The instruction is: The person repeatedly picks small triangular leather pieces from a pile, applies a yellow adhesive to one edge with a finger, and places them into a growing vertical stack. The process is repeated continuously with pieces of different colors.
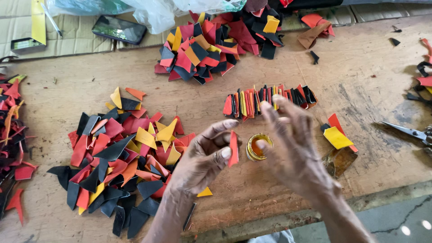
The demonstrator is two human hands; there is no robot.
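Scuffed wooden worktop (pixel 315 72), left hand (pixel 202 159) fingers pinching a red scrap (pixel 233 148) upright, glue jar (pixel 258 147) just beyond it, right hand (pixel 294 148) open and blurred, apparently mid-gluing; dab needs steady aim.

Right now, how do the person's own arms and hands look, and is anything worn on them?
Both forearms are bare, with no sleeves in view. The left hand and right hand wear no gloves, rings or watch. The hands look wrinkled and veined, with short, pale fingernails.
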